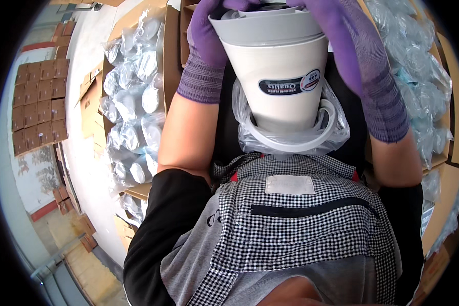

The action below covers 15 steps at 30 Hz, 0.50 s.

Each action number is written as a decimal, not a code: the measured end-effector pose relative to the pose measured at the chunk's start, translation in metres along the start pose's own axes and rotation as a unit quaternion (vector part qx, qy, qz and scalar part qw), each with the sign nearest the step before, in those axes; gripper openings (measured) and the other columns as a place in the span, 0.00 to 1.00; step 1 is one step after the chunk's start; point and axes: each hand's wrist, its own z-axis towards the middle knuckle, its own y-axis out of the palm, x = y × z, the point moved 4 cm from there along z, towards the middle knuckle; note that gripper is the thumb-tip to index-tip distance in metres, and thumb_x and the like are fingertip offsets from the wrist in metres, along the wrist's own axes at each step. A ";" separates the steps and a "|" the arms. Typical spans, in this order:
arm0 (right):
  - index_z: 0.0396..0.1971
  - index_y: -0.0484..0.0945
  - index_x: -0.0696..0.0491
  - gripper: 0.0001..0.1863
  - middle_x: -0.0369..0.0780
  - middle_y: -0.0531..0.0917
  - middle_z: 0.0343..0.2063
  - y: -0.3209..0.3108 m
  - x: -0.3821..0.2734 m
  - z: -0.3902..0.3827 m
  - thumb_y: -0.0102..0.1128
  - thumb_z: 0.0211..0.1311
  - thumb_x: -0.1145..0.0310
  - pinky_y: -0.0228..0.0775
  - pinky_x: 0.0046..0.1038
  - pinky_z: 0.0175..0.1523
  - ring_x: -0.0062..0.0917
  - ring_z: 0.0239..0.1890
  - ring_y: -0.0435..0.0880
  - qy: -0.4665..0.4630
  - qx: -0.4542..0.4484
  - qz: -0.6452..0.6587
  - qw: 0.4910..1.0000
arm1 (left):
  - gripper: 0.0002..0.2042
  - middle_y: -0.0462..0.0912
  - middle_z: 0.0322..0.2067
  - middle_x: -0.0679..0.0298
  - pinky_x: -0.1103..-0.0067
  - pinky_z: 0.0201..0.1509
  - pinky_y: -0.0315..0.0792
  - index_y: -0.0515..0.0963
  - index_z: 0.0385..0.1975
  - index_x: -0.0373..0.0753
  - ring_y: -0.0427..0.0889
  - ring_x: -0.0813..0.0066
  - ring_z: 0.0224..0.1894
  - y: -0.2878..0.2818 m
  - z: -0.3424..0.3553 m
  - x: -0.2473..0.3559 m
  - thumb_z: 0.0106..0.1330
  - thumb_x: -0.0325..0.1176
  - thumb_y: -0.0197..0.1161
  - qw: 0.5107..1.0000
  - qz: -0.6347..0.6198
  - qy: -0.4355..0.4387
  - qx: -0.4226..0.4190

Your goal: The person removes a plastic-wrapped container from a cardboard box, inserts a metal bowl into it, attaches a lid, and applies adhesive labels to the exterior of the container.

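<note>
Your left hand and right hand clasp the grey collar; grip evenly, keeping the white flask steady.

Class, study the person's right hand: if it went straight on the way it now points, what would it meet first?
Most likely the grey collar atop the white container; the right hand slants up and inward beside it, perhaps already touching, though depth is hard to judge.
</note>
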 end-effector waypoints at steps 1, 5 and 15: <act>0.45 0.80 0.60 0.18 0.43 0.80 0.41 -0.010 0.002 0.006 0.42 0.79 0.65 0.69 0.30 0.58 0.30 0.48 0.79 0.021 -0.026 -0.002 0.999 | 0.25 0.84 0.40 0.48 0.62 0.72 0.62 0.81 0.29 0.31 0.77 0.53 0.58 0.006 0.005 0.000 0.79 0.42 0.42 0.999 -0.017 0.002 -0.041; 0.46 0.81 0.59 0.16 0.44 0.82 0.47 -0.009 0.043 0.015 0.48 0.74 0.65 0.68 0.29 0.63 0.31 0.55 0.80 -0.044 -0.041 0.025 0.998 | 0.24 0.85 0.44 0.50 0.66 0.62 0.73 0.81 0.42 0.27 0.83 0.58 0.51 0.055 -0.005 0.032 0.80 0.44 0.45 0.975 0.189 -0.041 0.106; 0.49 0.80 0.61 0.28 0.47 0.82 0.41 -0.017 -0.069 0.004 0.41 0.78 0.50 0.72 0.33 0.55 0.35 0.45 0.82 -0.169 -0.081 -0.129 0.974 | 0.30 0.80 0.57 0.51 0.68 0.68 0.70 0.72 0.63 0.27 0.79 0.61 0.59 0.044 -0.015 0.052 0.78 0.52 0.46 0.946 0.315 -0.064 0.050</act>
